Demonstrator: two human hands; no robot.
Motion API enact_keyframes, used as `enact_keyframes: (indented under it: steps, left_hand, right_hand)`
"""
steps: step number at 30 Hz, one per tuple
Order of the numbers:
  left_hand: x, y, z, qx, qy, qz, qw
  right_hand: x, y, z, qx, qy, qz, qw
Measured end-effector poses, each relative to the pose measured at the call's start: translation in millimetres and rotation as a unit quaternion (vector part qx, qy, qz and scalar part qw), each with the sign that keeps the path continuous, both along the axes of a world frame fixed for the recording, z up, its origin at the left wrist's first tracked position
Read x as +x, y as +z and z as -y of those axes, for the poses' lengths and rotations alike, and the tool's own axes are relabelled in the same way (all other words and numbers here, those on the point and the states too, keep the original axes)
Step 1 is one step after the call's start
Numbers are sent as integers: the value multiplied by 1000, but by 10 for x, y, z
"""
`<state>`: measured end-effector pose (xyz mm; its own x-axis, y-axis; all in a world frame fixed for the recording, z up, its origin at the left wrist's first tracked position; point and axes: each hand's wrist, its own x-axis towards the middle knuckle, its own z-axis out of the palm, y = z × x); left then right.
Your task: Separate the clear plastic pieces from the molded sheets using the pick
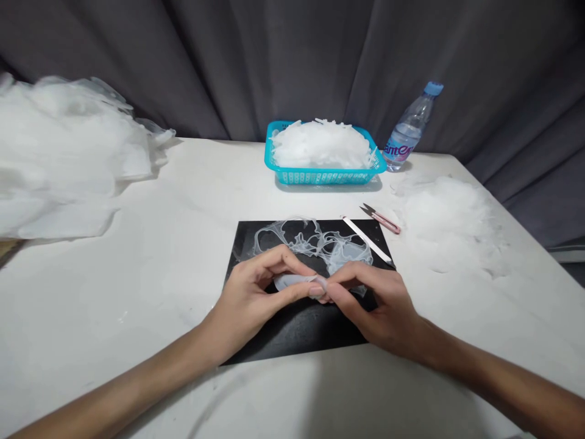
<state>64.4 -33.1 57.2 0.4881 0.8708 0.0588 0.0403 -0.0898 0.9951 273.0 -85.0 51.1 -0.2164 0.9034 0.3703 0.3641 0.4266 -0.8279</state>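
Over a black mat [297,332], my left hand [260,289] pinches a small translucent whitish piece [290,281] between thumb and fingers. My right hand [379,299] meets it at the piece's right end, thumb and index finger pressed together there. The fingers partly cover the piece, so its full shape is hidden. Just behind my hands, thin translucent scraps with ring-like openings [299,241] lie on the mat. A white stick-shaped tool [368,239] rests across the mat's back right corner.
Small pink-handled snips [381,219] lie behind the mat. Further back stand a turquoise basket [326,177] full of white pieces and a water bottle [406,137]. Translucent white sheets [59,158] are heaped at the left, a pile of thin scraps [450,222] at the right.
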Motion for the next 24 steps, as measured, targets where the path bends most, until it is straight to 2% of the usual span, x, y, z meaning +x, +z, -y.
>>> enact_keyframes:
  steps: [2,5,7,9,11,13,16,19,21,23,24]
  left_hand:
    - [-4,9,8,2,7,-19,1000]
    - [-9,28,28,6,17,-44,999]
    - [-12,44,39,11,21,-54,998]
    - [-15,57,47,15,19,-54,998]
    - [-20,63,50,19,17,-48,999]
    - [-24,65,51,28,15,-44,999]
    - [-28,70,50,44,9,-45,998]
    - [-35,86,41,46,5,-46,998]
    - [-46,99,30,50,5,-43,998]
    - [-65,109,17,60,3,-38,997]
    - [-75,113,10,66,0,-34,997]
  right_hand:
    - [93,51,-84,6,-14,19,1000]
    - [408,79,-329,38,-111,98,988]
    - [683,35,-517,51,-196,221,954]
    - [924,-51,-663,39,-248,319,914]
    - [1071,-149,-742,27,-264,372,890]
    - [1111,-230,-764,13,-247,394,885]
    - [1052,-293,-756,18,-225,420,879]
    - [973,-278,-747,39,-242,447,860]
    - [923,-213,-726,33,-251,399,881]
    - [855,-105,-671,-4,-222,286,932]
    - [810,-41,-629,-36,-187,220,957]
